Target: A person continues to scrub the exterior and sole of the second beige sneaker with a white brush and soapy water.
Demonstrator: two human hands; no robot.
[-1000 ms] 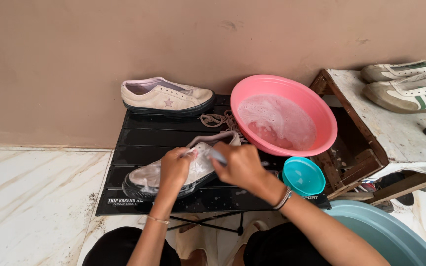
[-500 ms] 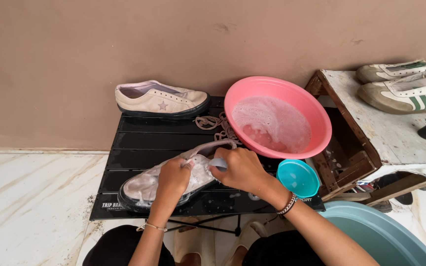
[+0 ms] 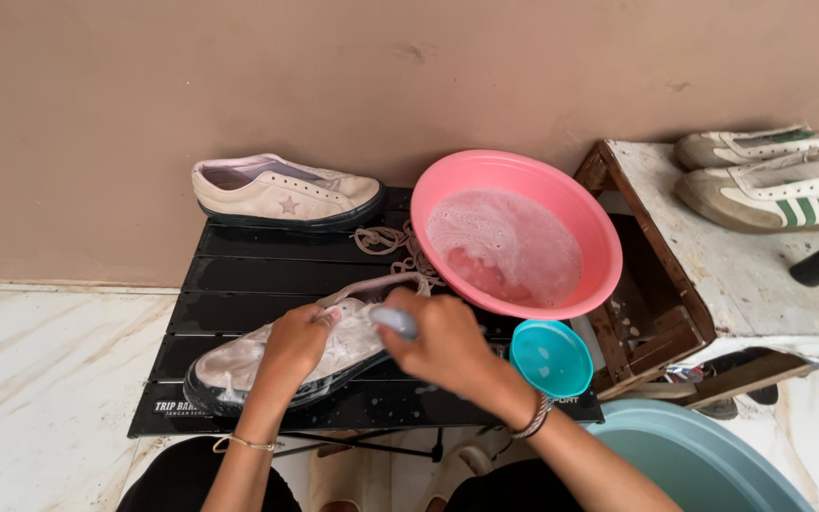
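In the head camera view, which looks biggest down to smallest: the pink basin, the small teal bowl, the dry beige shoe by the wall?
1. Pink basin, clearly the largest.
2. Dry beige shoe: nearly as long as the basin is wide, but far narrower.
3. Small teal bowl, the smallest, though nearest the camera.

A home's tiled wash corner: a pink basin [image 3: 514, 232] of suds, wet sneakers [image 3: 282, 192], a low folding table [image 3: 239, 275].

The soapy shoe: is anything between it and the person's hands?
Nothing visible. The left hand rests directly on the soapy shoe, and the right hand holds a brush against it. The pink basin and laces lie beyond, off to the side.
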